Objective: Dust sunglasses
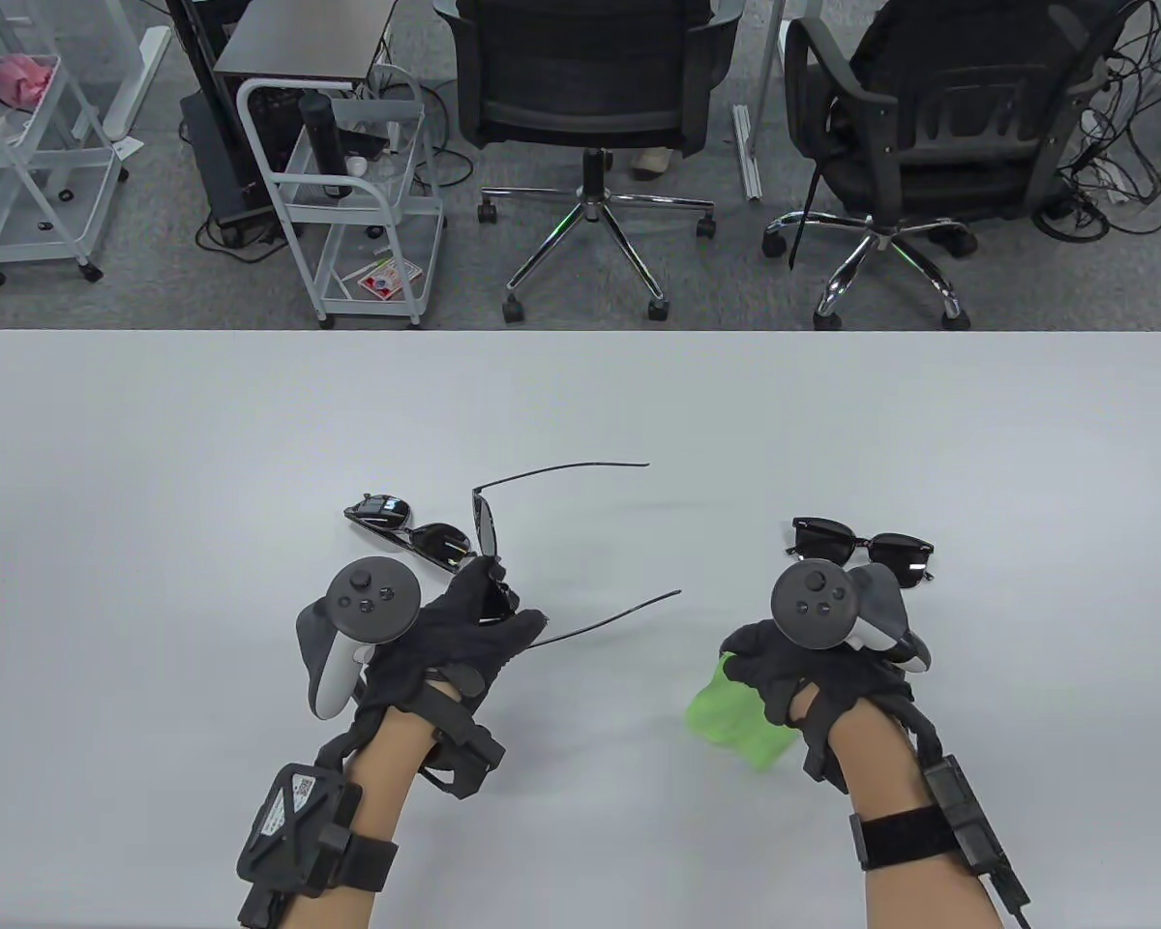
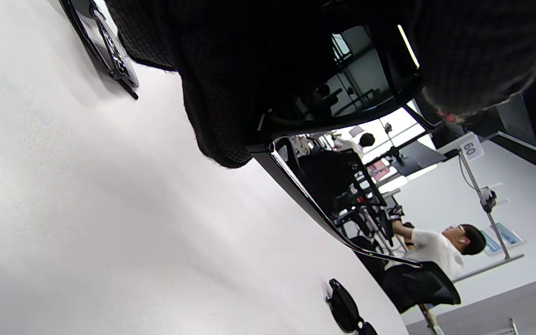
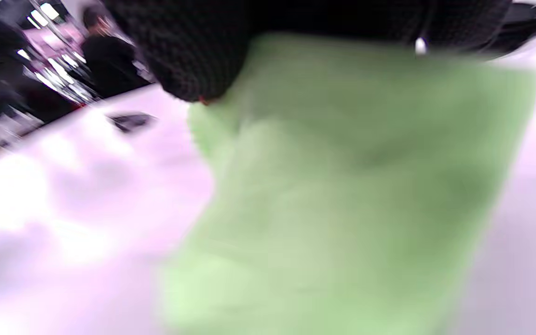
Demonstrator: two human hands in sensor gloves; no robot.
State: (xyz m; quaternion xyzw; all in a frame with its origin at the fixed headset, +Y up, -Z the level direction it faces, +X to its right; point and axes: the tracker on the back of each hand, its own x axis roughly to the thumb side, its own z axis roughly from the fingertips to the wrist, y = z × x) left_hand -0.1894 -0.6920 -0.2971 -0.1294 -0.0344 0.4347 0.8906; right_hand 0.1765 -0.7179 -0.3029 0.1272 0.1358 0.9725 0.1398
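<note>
holding a pair of black thin-framed sunglasses with open arms [image 1: 489, 542] by the front, the left hand [image 1: 455, 639] has its gloved fingers [image 1: 503, 619] closed around one lens end, the frame raised off the white table [image 1: 580, 406] with both thin arms pointing away to the right. the left wrist view shows the same grip close up: dark glove wrapped over the lens [image 2: 365, 74] and one arm [image 2: 324, 214] running out below it. the right hand [image 1: 822, 668] grips a crumpled light green cloth [image 1: 735, 721] in its closed fingers, held near the table and well apart from the raised glasses; the right wrist view is blurred, so it is likely in motion.

the step in hand looks like bringing cloth and glasses together, with wiping not yet begun. the next move calls for carrying the cloth across to the held lens and rubbing it lightly, while the left hand keeps the frame steady without bending those thin arms.

counted: three pairs of sunglasses in all. one is in the left hand, a folded black aviator-style pair [image 1: 411, 532] lies just beyond that hand, and a folded black square-framed pair [image 1: 861, 550] lies just beyond the right hand. there is one cloth.
</note>
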